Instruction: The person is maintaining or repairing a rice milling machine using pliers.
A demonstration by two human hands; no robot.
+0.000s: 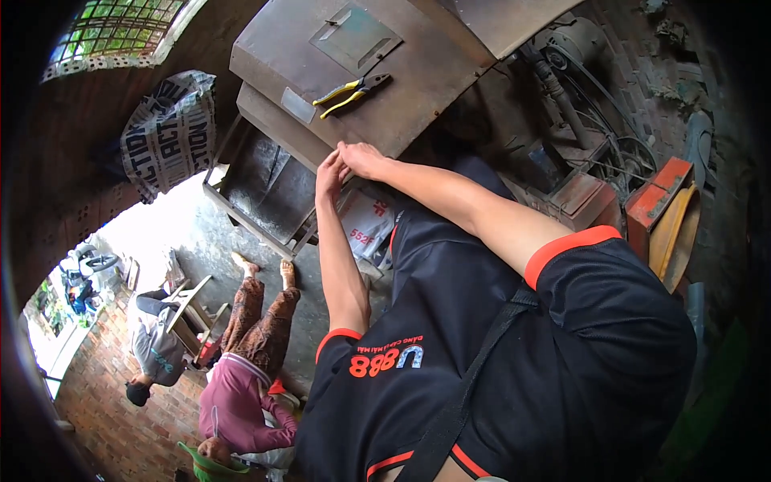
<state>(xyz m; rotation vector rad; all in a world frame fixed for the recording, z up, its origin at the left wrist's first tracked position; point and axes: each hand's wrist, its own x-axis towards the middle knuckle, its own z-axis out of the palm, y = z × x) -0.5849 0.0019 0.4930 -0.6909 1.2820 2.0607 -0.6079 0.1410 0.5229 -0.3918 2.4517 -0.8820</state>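
Observation:
Both hands meet at the near edge of a brown sheet-metal machine housing (434, 72). My left hand (331, 173) has its fingers bent and drawn together against the fingertips of my right hand (364, 160). My right hand is closed too, its fingers curled toward the left. Anything between the fingers is too small or hidden to make out. Just beyond them, pliers (351, 95) with yellow and black handles lie on the housing's top. Farther back on that surface is a square metal plate (341, 44). A pale rectangular label (298, 105) sits left of the pliers.
Below the housing at left is a dark metal chute (265, 193); a white printed sack (365, 221) lies under my hands. At right stand a belt-driven motor (572, 40) and an orange metal part (658, 193). Two people, one in a pink top (234, 402), are at lower left.

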